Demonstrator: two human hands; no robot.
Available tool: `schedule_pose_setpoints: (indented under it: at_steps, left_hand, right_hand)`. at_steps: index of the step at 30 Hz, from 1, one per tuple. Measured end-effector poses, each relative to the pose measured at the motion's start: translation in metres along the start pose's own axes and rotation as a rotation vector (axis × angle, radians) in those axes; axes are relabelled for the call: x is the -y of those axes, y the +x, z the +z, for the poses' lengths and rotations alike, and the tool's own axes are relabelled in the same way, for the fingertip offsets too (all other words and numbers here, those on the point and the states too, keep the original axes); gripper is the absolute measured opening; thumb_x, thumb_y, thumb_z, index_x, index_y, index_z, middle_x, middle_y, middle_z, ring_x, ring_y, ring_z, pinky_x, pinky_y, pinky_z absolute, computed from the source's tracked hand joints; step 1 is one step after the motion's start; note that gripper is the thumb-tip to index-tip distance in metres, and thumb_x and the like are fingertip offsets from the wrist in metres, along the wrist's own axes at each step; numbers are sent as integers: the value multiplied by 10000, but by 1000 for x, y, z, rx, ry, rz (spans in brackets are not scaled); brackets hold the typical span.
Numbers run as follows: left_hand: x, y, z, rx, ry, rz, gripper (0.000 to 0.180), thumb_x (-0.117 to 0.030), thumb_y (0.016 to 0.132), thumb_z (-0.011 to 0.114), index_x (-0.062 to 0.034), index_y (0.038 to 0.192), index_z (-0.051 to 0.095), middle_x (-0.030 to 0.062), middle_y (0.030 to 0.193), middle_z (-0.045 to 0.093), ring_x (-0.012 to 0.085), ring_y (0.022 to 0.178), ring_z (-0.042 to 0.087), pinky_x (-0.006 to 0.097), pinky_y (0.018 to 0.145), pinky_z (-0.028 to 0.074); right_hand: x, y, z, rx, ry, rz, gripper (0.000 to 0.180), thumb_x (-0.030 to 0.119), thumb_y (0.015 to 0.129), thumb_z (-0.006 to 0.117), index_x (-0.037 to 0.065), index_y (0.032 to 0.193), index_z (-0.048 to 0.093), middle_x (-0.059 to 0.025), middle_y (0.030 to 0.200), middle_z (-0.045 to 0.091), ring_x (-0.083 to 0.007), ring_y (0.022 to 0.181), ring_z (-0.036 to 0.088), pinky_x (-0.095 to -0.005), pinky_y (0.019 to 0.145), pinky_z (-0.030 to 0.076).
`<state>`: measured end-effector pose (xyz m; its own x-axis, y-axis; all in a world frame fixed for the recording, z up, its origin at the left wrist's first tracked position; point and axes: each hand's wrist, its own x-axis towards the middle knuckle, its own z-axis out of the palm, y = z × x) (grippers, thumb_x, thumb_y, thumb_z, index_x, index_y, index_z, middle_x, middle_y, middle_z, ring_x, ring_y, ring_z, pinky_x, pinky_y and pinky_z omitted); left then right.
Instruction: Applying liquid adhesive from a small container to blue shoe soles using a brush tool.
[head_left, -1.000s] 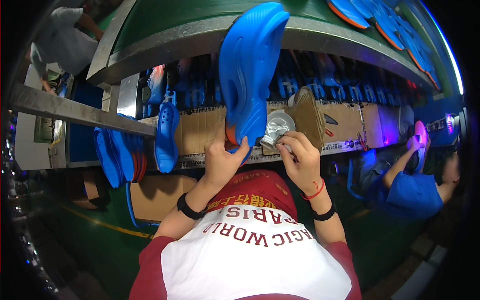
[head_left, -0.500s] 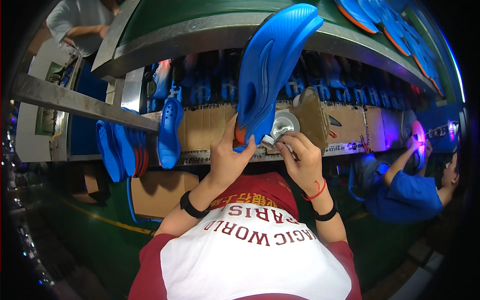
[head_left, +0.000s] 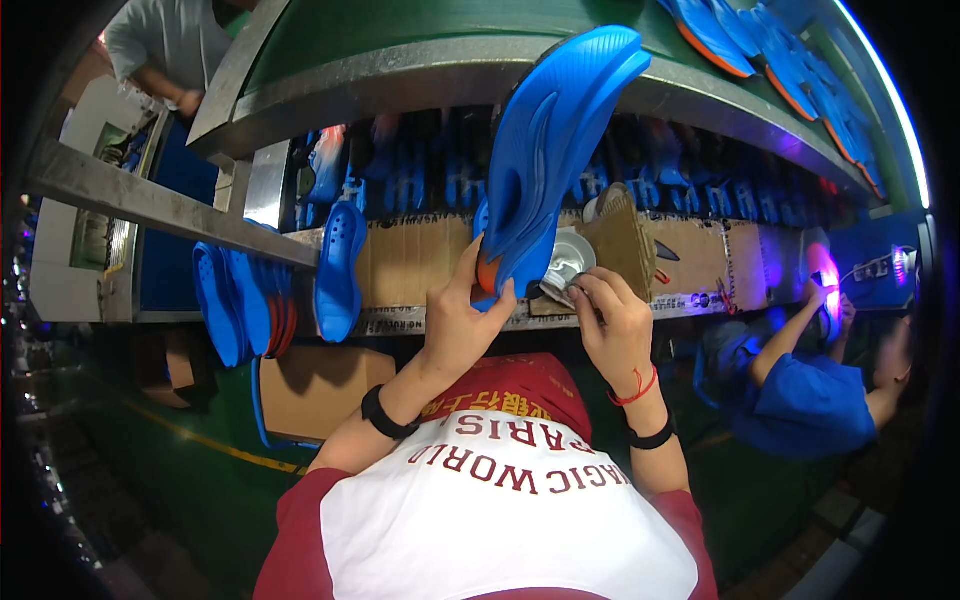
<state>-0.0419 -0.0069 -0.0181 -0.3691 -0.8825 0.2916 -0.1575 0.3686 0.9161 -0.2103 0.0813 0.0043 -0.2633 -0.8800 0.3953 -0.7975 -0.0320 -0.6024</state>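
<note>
Now | left hand [head_left: 462, 325] grips blue sole [head_left: 555, 150] | right hand [head_left: 612, 325] at metal tin [head_left: 566, 262]

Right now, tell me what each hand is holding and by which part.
The left hand grips the blue shoe sole at its lower, orange-tipped end. The right hand pinches a small tool by its handle; what kind of tool cannot be told.

The sole's [head_left: 553, 150] heel end disappears inside my left hand [head_left: 462, 325]. My right hand [head_left: 608, 318] hides most of the small silvery thing [head_left: 560, 275] it holds; I cannot tell what that is. Top left, a co-worker [head_left: 170, 45] is cut off by the frame's edge.
</note>
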Motion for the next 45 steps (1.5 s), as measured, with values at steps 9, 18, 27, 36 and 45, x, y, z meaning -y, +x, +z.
schedule_pose_setpoints:
  at_steps: [9, 18, 27, 36, 45]
  left_hand:
    - [-33, 120, 34, 270, -565, -128, 570, -15, 824, 648, 16, 1233, 252, 204, 1053, 591, 241, 889, 657, 322, 681, 580]
    - [-63, 226, 59, 228, -913, -230, 547, -213, 889, 647, 138, 1230, 403, 233, 1098, 587, 245, 763, 671, 299, 710, 562]
    - [185, -19, -9, 448, 602, -367, 562, -176, 742, 742, 49, 1166, 451, 218, 1094, 536, 376, 1013, 562, 410, 833, 489]
    - [187, -61, -27, 342, -505, -1066, 494, -188, 869, 655, 11, 1259, 425, 142, 1162, 563, 179, 1025, 576, 375, 769, 527]
    - [76, -33, -45, 241, -522, -486, 608, 15, 836, 642, 11, 1359, 331, 132, 1182, 561, 189, 1089, 562, 334, 908, 484]
  right_hand:
    - [-25, -5, -52, -313, -37, 182, 74, -20, 816, 646, -31, 884, 621, -124, 876, 647, -186, 682, 609, -264, 555, 467]
    - [-50, -8, -17, -161, 3, 103, 55, 32, 809, 646, 17, 860, 634, -122, 864, 641, -312, 739, 630, -354, 641, 491]
    - [-131, -27, 90, 205, -230, 151, 120, 177, 844, 601, 72, 861, 656, -134, 874, 609, -363, 714, 629, -453, 625, 511]
    - [-143, -29, 113, 308, -293, 155, 131, 194, 838, 608, 74, 841, 660, -136, 869, 612, -365, 715, 625, -453, 640, 511]
    - [-123, -20, 89, 223, -208, 185, 131, 180, 827, 608, 64, 823, 668, -138, 837, 627, -368, 742, 626, -452, 656, 503]
